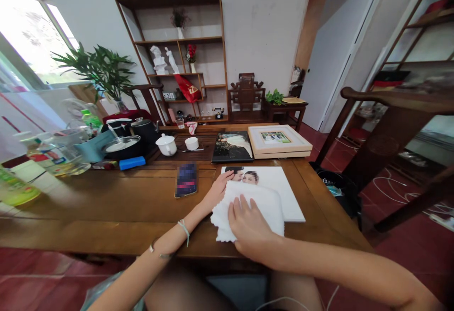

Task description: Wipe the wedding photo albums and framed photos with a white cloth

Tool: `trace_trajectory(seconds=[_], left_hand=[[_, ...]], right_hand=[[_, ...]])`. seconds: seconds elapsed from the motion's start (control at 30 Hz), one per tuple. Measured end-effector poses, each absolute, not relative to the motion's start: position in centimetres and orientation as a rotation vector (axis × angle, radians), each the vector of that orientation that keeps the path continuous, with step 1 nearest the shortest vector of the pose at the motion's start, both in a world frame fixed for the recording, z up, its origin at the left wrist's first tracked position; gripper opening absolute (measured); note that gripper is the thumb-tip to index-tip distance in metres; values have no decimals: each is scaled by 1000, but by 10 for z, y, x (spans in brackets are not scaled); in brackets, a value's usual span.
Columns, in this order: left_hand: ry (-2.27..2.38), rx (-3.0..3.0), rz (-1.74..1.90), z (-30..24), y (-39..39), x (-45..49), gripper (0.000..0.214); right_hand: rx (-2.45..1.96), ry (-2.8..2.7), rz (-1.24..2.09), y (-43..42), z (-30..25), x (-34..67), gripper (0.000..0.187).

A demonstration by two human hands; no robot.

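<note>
A white cloth [266,197] with a scalloped edge lies spread over the lower left of a white photo panel [289,195]. The panel shows a couple's portrait, partly covered by the cloth. My right hand [250,223] rests on top of the cloth, palm down, its fingers a little bent and apart. At the panel's upper left edge lies my left hand [218,188], fingers stretched onto the print; its thumb side is partly hidden by the cloth. To the left of that hand is a phone [186,180] on the wooden table [142,202].
Behind the panel lie a dark photo panel [232,146] and stacked pale frames [280,141]. A lidded white teapot [166,145], white cup [192,143], black pan [122,146], blue box [132,163] and bottles [53,152] stand left. A wooden chair [386,140] is at right.
</note>
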State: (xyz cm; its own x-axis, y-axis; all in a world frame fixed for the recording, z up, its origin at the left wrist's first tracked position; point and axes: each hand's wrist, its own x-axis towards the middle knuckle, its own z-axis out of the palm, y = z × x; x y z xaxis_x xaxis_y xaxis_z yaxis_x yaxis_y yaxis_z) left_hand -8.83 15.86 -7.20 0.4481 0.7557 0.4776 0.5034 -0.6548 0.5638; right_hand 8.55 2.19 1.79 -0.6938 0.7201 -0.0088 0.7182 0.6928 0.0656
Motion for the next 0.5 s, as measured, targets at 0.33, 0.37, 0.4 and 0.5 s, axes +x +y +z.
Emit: trace_trajectory(seconds=[0.33,0.37,0.4,0.5], left_hand=[[1243,2374,1044,-60,142,-77,34],[1254,2380,1040,-60,142,-76,34],[1256,2388,1038,-59,142,-76,34],[1248,2409,1027,-55,140,-76,34]], right_hand=[[1708,2836,-59,118,30,133,37],[1754,2819,-83,128,32,131,33],[1781,2810,-105,137,34,127,32],[1762,2829,-174,158,39,108,33]])
